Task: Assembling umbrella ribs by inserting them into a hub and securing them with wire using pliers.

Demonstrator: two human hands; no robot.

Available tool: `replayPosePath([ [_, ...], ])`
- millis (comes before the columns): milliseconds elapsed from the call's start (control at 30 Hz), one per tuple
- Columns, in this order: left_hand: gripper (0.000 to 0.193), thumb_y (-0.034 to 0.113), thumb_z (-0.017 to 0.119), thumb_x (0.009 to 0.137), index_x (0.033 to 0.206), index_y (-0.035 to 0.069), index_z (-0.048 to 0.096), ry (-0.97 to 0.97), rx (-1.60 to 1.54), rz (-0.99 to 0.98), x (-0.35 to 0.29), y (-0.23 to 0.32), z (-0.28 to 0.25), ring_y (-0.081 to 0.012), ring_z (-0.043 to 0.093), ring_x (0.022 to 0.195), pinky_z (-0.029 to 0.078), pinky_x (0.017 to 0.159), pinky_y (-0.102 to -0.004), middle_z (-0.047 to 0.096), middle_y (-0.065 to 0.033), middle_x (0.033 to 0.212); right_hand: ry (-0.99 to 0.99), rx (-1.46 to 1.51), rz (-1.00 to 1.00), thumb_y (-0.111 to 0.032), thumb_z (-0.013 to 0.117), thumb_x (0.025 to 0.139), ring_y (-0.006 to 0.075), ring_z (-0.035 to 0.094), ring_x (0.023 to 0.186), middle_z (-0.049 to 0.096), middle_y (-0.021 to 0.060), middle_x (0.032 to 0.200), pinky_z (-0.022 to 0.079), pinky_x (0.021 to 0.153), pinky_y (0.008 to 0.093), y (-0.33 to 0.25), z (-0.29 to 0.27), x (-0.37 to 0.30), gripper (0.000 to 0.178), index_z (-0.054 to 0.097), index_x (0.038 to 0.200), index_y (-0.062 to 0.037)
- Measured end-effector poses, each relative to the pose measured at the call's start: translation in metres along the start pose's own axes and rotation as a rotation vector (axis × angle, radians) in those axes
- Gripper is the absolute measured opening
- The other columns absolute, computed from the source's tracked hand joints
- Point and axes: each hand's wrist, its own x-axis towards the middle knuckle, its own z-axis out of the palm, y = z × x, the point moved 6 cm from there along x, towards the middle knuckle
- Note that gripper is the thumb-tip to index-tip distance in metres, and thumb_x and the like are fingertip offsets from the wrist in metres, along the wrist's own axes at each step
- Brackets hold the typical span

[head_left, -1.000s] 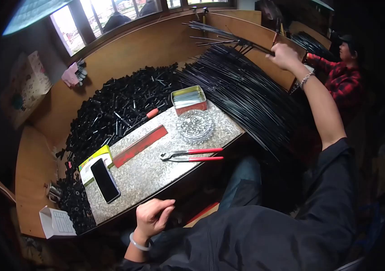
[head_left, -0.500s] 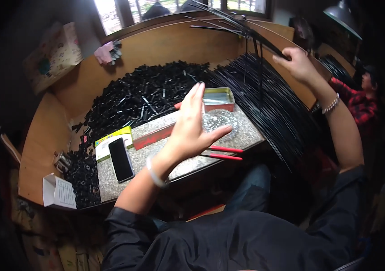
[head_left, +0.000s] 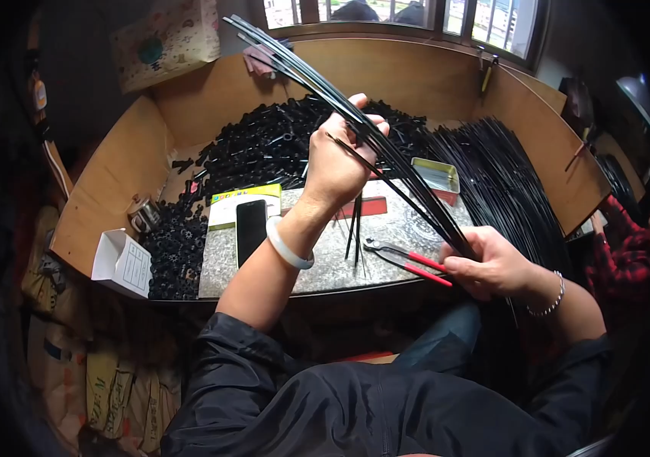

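Note:
A bundle of thin black rods (head_left: 409, 179) slants across the view, from the upper left down to my right hand (head_left: 485, 263). That hand is closed round its lower end. Higher up, my left hand (head_left: 344, 160) curls its fingers about the rods, a few of which splay apart. Below the left hand, some thin rods (head_left: 357, 232) point down over the speckled stone slab (head_left: 310, 266). Pliers with red handles (head_left: 416, 263) lie on the slab's front edge, the handle ends close to my right hand.
A phone (head_left: 251, 228), a yellow-and-white box (head_left: 245, 204), a red box (head_left: 374, 206) and a tin (head_left: 439, 181) rest on the slab. Behind are a heap of black parts (head_left: 256, 148) and piled long rods (head_left: 504, 171). A curved wooden wall (head_left: 416, 76) surrounds them. A co-worker's plaid sleeve (head_left: 622, 247) shows right.
My right hand has come down from the upper right with the rods. My left hand, open before, has closed on them. The view has shifted.

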Motion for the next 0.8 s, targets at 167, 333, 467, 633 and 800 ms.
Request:
replayPosePath([
  [167,0.031,0.018,0.049,0.096,0.117,-0.005,0.055,0.004,-0.154,-0.022,0.005,-0.001,-0.027,-0.0161,0.065,0.080,0.053,0.071,-0.0271,0.068,-0.0123,0.089,-0.099,0.112,0.010,-0.014,0.054,0.094,0.0002,0.038,0.051,0.047,-0.0067,0.067,0.029,0.044,0.0168,0.008,0.008,-0.003,0.016,0.054,0.106,-0.0035],
  [333,0.034,0.013,0.051,0.094,0.124,-0.005,0.048,0.021,-0.302,-0.209,0.003,-0.028,-0.054,-0.0200,0.066,0.078,0.054,0.069,-0.0286,0.066,-0.0141,0.089,-0.043,0.128,-0.017,-0.014,0.050,0.096,0.0008,0.034,0.047,0.043,-0.0068,0.062,0.026,0.044,0.0172,0.037,0.000,-0.011,0.017,0.055,0.106,-0.0027],
  [467,0.030,0.020,0.048,0.096,0.116,-0.002,0.053,0.054,-0.134,-0.156,0.005,-0.045,-0.079,-0.0122,0.064,0.069,0.052,0.061,-0.0243,0.068,-0.0106,0.084,0.086,0.038,-0.004,-0.019,0.047,0.097,0.0017,0.034,0.045,0.044,-0.0058,0.059,0.026,0.043,0.0177,0.052,-0.020,-0.021,0.022,0.059,0.100,-0.0007],
  [633,0.029,0.019,0.046,0.097,0.117,-0.002,0.052,0.065,-0.187,-0.259,-0.002,-0.064,-0.077,-0.0140,0.065,0.069,0.055,0.059,-0.0250,0.068,-0.0130,0.086,0.169,-0.060,-0.075,-0.024,0.043,0.099,0.0010,0.033,0.044,0.041,-0.0067,0.054,0.025,0.041,0.0172,0.053,-0.036,-0.026,0.030,0.059,0.102,0.0015],
  [800,0.032,0.014,0.041,0.097,0.125,-0.002,0.044,0.074,-0.340,-0.262,-0.006,-0.075,-0.086,-0.0216,0.067,0.077,0.057,0.067,-0.0311,0.066,-0.0162,0.090,0.286,-0.101,-0.131,-0.024,0.045,0.098,-0.0004,0.032,0.043,0.040,-0.0080,0.053,0.024,0.040,0.0170,0.049,-0.062,-0.043,0.031,0.058,0.108,0.0025],
])
